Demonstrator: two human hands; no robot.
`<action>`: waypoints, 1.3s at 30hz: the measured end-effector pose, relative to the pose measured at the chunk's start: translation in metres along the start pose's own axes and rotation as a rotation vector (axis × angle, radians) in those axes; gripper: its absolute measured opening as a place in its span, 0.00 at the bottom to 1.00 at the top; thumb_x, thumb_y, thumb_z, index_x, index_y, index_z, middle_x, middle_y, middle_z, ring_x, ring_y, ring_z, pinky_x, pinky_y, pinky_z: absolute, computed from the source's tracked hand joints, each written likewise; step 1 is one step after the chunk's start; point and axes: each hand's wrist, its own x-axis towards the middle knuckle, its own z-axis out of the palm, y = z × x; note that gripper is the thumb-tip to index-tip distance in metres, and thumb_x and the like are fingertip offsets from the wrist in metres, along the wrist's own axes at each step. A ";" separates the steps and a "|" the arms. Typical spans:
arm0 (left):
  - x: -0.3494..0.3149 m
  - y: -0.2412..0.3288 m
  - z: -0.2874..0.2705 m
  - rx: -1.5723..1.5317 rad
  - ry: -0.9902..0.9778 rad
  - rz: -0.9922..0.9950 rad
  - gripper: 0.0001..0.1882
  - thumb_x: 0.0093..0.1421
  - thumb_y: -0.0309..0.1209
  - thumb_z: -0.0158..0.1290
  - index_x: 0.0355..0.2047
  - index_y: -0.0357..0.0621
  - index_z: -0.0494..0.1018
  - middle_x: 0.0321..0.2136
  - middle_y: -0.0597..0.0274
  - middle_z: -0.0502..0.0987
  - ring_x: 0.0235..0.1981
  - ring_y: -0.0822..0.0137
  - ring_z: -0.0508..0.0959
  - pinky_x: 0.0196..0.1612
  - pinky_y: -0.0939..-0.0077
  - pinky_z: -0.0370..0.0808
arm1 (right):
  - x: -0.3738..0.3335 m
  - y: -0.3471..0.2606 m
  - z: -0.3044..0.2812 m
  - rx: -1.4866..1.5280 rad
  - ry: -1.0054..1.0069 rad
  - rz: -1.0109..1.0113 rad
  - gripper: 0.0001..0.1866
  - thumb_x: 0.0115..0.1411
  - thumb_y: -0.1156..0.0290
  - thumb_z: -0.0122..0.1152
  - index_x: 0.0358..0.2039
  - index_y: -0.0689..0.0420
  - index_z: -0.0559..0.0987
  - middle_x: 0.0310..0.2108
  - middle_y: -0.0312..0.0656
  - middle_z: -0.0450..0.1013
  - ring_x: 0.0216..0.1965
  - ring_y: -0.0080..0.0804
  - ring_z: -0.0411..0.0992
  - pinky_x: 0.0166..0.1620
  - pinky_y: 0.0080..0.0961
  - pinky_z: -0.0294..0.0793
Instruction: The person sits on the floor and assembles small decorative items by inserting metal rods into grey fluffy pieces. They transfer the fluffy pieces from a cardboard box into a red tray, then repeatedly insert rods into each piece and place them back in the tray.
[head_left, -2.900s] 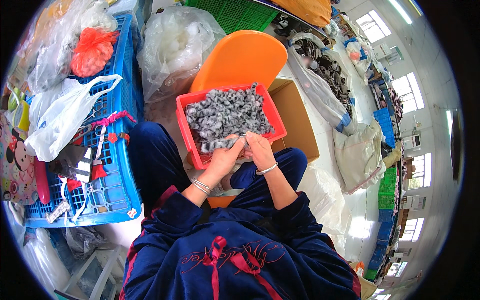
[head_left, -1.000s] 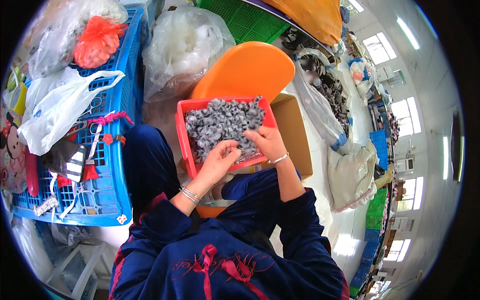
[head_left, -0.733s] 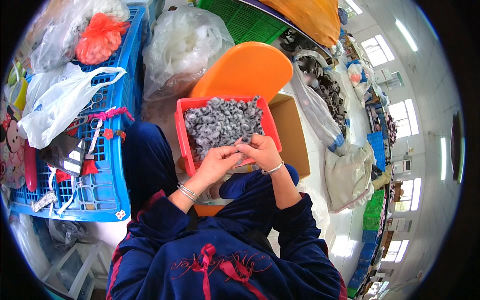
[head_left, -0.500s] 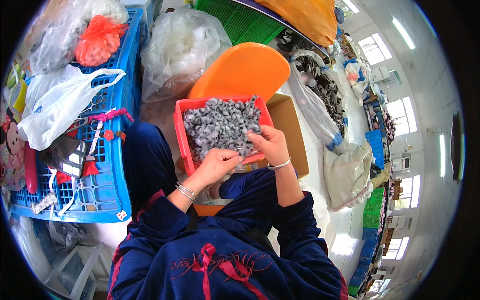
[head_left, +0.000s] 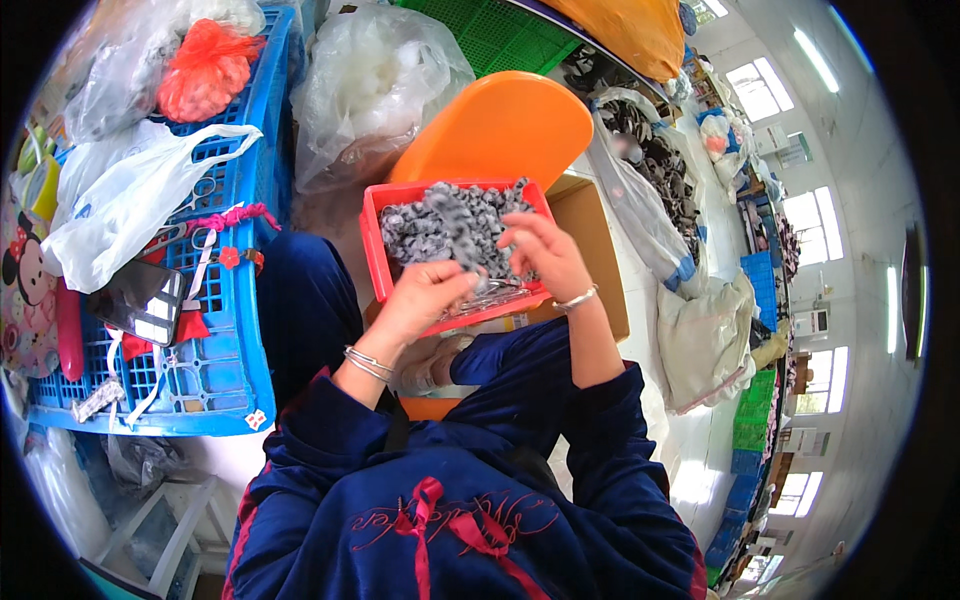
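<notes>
A red plastic tray sits before me, holding a heap of small grey-and-black fluffy pieces. My left hand is at the tray's near left corner, thumb and forefinger pinched. Whatever lies between those fingertips is too small to make out. A blurred, striped fluffy strip shows above the heap, between my hands. Over the tray's right side is my right hand, fingers spread and somewhat blurred, with nothing visibly gripped. Thin shiny metal tools lie along the tray's near edge.
An orange plastic seat stands behind the tray, a cardboard box to its right. At left, a blue crate carries a phone, scissors and a white plastic bag. A clear sack stands far left of the seat.
My hands have moved apart. The right hand has opened and lifted off the fluffy piece, and a blurred strip now shows over the heap. The left hand stays pinched, slightly higher.
</notes>
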 end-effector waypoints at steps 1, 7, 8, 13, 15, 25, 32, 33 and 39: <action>0.000 0.003 -0.004 -0.044 0.012 0.010 0.10 0.62 0.31 0.55 0.26 0.38 0.75 0.21 0.69 0.74 0.20 0.81 0.68 0.24 0.86 0.64 | 0.004 0.012 0.002 -0.245 -0.049 -0.007 0.11 0.63 0.68 0.54 0.40 0.61 0.79 0.34 0.43 0.76 0.29 0.30 0.74 0.35 0.26 0.73; -0.001 0.006 -0.002 -0.140 0.084 -0.024 0.07 0.62 0.29 0.55 0.28 0.38 0.75 0.26 0.63 0.78 0.22 0.79 0.72 0.27 0.86 0.69 | 0.011 0.074 0.037 -0.956 -0.346 0.272 0.16 0.50 0.64 0.62 0.39 0.55 0.81 0.30 0.50 0.78 0.35 0.44 0.77 0.41 0.36 0.75; 0.000 0.006 -0.002 -0.138 0.073 -0.030 0.07 0.62 0.29 0.55 0.28 0.38 0.75 0.26 0.62 0.78 0.22 0.79 0.72 0.27 0.86 0.69 | 0.014 0.079 0.039 -0.965 -0.326 0.340 0.15 0.49 0.65 0.62 0.38 0.54 0.82 0.29 0.50 0.78 0.35 0.43 0.78 0.41 0.37 0.75; -0.001 0.005 -0.005 -0.179 0.039 -0.042 0.08 0.63 0.30 0.55 0.29 0.39 0.74 0.25 0.63 0.78 0.22 0.79 0.72 0.27 0.87 0.69 | 0.031 0.116 0.032 -1.043 -0.416 0.270 0.10 0.50 0.65 0.59 0.30 0.53 0.83 0.29 0.49 0.78 0.35 0.45 0.77 0.40 0.39 0.75; -0.001 0.004 -0.004 -0.189 0.046 -0.050 0.08 0.63 0.31 0.54 0.29 0.40 0.74 0.25 0.64 0.77 0.22 0.79 0.72 0.26 0.87 0.69 | 0.033 0.111 0.033 -1.055 -0.385 0.248 0.10 0.51 0.64 0.58 0.30 0.53 0.83 0.29 0.49 0.78 0.36 0.47 0.77 0.40 0.39 0.75; 0.004 -0.004 -0.004 -0.247 0.105 -0.017 0.07 0.63 0.31 0.54 0.30 0.41 0.72 0.25 0.64 0.77 0.21 0.77 0.71 0.26 0.87 0.68 | 0.019 0.092 0.008 -0.987 -0.234 -0.148 0.09 0.55 0.69 0.56 0.33 0.56 0.82 0.31 0.49 0.77 0.33 0.48 0.76 0.39 0.39 0.75; 0.006 -0.004 -0.003 -0.246 0.175 -0.013 0.11 0.63 0.35 0.55 0.27 0.43 0.72 0.22 0.69 0.75 0.19 0.81 0.68 0.24 0.87 0.64 | 0.011 0.058 0.000 -0.263 0.177 0.027 0.06 0.61 0.73 0.57 0.35 0.62 0.79 0.27 0.37 0.77 0.26 0.19 0.73 0.31 0.18 0.72; 0.008 -0.007 -0.003 -0.237 0.174 -0.015 0.11 0.63 0.35 0.55 0.27 0.43 0.72 0.21 0.69 0.75 0.19 0.81 0.67 0.24 0.87 0.63 | 0.011 0.059 -0.002 -0.291 0.203 0.037 0.06 0.61 0.73 0.57 0.35 0.62 0.79 0.26 0.37 0.77 0.26 0.19 0.73 0.31 0.19 0.72; 0.010 -0.011 -0.002 -0.225 0.211 -0.020 0.12 0.63 0.36 0.55 0.25 0.45 0.71 0.21 0.70 0.74 0.18 0.82 0.66 0.23 0.88 0.62 | 0.018 0.097 -0.019 -0.396 0.124 0.206 0.09 0.62 0.71 0.56 0.36 0.63 0.78 0.28 0.37 0.77 0.27 0.21 0.74 0.31 0.19 0.72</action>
